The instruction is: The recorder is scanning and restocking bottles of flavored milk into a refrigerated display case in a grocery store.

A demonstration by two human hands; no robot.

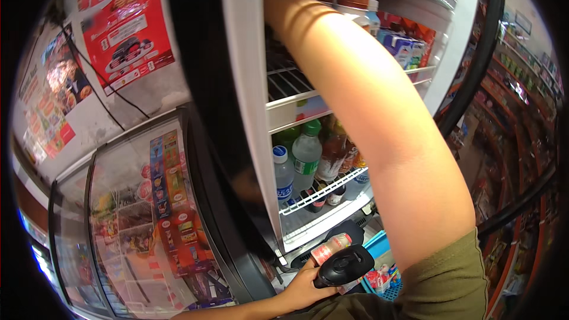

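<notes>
My left hand (pixel 304 289) is low in the view, around a black handheld barcode scanner (pixel 344 266). A pack of small drink bottles (pixel 331 249) with red-and-white print shows beyond its fingers, seemingly held in the same hand. My right forearm (pixel 378 98), below an olive sleeve (pixel 444 275), reaches up into an upright drinks fridge. The right hand itself is out of view behind the fridge's white frame (pixel 246 75). Near that wrist stand brown-capped bottles (pixel 353 1) and drink cartons (pixel 398 46) on a wire shelf.
A lower wire shelf (pixel 329 191) holds a green-capped bottle (pixel 306 160) and a blue-capped water bottle (pixel 282 178). Left stands a glass-topped freezer (pixel 120 213). A blue basket (pixel 391 291) with packets sits below. Stocked shop shelves (pixel 511 98) line the right.
</notes>
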